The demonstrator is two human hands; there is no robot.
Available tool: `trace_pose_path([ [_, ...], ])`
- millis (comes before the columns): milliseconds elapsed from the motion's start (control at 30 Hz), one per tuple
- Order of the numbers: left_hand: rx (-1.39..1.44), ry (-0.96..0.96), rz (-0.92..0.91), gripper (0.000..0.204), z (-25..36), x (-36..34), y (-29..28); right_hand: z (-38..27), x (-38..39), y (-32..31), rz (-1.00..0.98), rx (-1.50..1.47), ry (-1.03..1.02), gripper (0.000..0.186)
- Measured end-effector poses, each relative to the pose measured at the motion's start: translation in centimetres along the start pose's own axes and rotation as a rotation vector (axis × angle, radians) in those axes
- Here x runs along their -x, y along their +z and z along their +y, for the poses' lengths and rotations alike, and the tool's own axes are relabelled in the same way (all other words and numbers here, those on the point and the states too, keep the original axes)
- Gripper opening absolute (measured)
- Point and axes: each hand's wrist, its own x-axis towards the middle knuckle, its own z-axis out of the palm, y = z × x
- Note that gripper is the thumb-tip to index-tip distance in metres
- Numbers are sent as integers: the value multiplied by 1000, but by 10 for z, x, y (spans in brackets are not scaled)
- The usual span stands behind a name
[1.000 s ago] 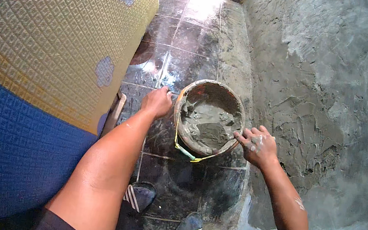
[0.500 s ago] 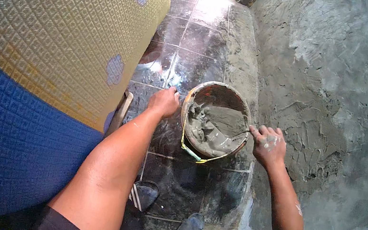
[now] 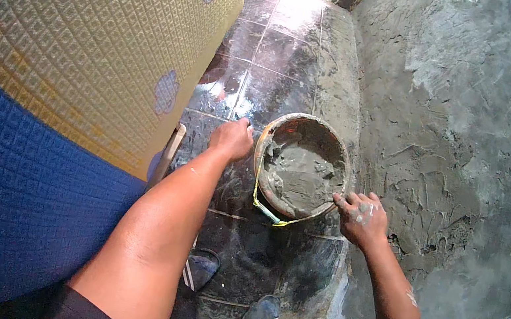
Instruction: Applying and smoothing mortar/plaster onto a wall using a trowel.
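Observation:
A round bucket (image 3: pixel 258 160) of wet grey mortar (image 3: pixel 302 161) stands on the floor between my hands. My right hand (image 3: pixel 363 220) is closed at the bucket's right rim, gripping a trowel whose handle is mostly hidden by my fingers. The trowel's blade is down in the mortar and hard to tell apart from it. Just left of the bucket, my left hand (image 3: pixel 232 137) is closed in a fist, apart from the rim. Something small and dark shows at its fingers, too little to name. The bucket's yellow wire handle (image 3: pixel 279 222) hangs over its near side.
A wall (image 3: pixel 427 173) with rough, fresh grey mortar runs along the right. To the left stands a large yellow and blue patterned mattress (image 3: pixel 97 61). Dark glossy tiles (image 3: pixel 283 50) cover the floor. My sandalled feet (image 3: pixel 203 270) are below the bucket.
My right hand has moved slightly left and down toward the bucket. The trowel blade, plain atop the mortar before, has sunk into it. The left hand has barely shifted.

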Motion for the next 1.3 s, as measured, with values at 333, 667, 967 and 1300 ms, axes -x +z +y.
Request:
trace_pose_path([
  [333,43,20,33,35,11,-1,-6,-9,13,8,-144,-239,140,50],
  [667,50,31,51,38,-20,-9,2,-36,87,54,70,-873,522,46],
  [967,19,7,51,40,-5,-7,-15,-67,203,68,179,-1071,982,32],
  [1300,-55,72,89,43,-12,-11,-11,-54,257,136,345,-1456,1213,24],
])
